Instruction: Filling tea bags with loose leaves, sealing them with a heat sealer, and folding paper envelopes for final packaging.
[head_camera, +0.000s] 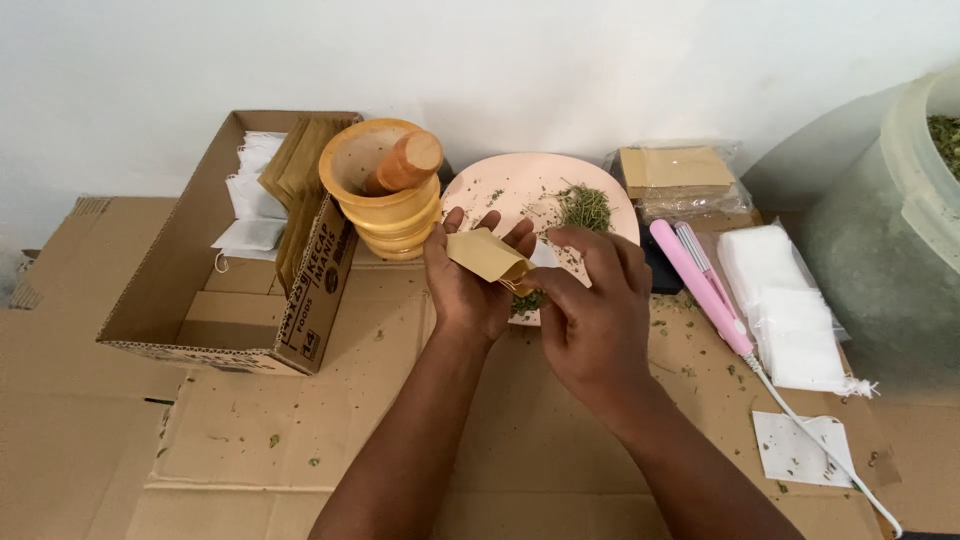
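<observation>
Together cradling a tan paper pouch (483, 254): left hand (468, 280) gripping it, right hand (593, 305) pinching dried herbs (584, 207) at plate's (520, 185) six o'clock.

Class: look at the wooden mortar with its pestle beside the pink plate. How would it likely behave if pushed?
The wooden mortar looks thick-walled and squat, so it would probably slide on the cardboard sheet rather than tip. The pestle leans loosely inside, so it may rattle or shift. It stands close against the open box, which would likely block a leftward push.

A small tan paper pouch (483, 253), tilted, sits cupped above the pink plate (520, 185).
</observation>
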